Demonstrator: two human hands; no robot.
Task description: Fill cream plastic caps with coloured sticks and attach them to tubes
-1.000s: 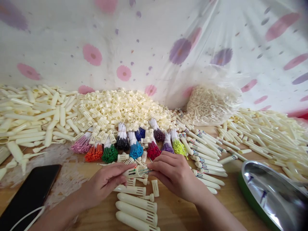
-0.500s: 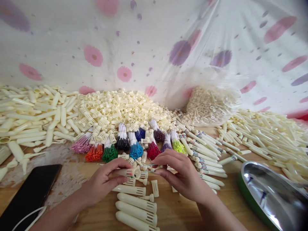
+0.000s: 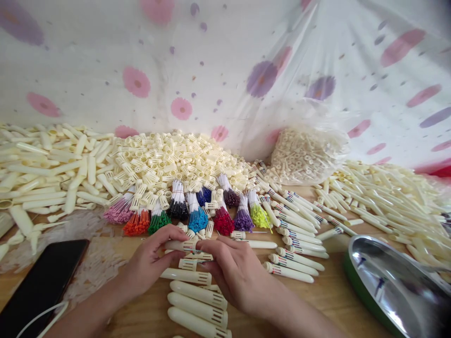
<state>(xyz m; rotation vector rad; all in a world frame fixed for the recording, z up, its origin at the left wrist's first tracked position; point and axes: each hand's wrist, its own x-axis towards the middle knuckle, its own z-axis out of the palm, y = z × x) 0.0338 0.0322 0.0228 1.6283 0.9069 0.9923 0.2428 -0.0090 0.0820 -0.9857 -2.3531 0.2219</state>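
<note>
My left hand (image 3: 155, 253) grips a cream pen barrel (image 3: 174, 245) with coloured marks at its slotted end, which points right. The fingers of my right hand (image 3: 237, 270) are closed at that end, and what they pinch is hidden behind them. Below my hands lie several slotted cream barrels (image 3: 199, 295) side by side. Just beyond are rubber-banded bundles of refills with coloured tips, among them green (image 3: 160, 223), light blue (image 3: 198, 218), red (image 3: 224, 221) and purple (image 3: 243, 219). Small slotted cream sleeves (image 3: 209, 229) lie between the bundles and my hands.
Pens with coloured sliders (image 3: 294, 260) lie in a row at right, beside a green-sided metal bowl (image 3: 355, 272). A phone (image 3: 42, 281) with a white cable is at left. Behind are heaps of barrels (image 3: 38, 164) and sleeves (image 3: 176, 155), and a bag of small parts (image 3: 306, 157).
My right hand has moved left to the barrel's slotted end. The thin light-blue piece at its fingers no longer shows clearly. My left hand still grips the barrel, now turned with its end less visible.
</note>
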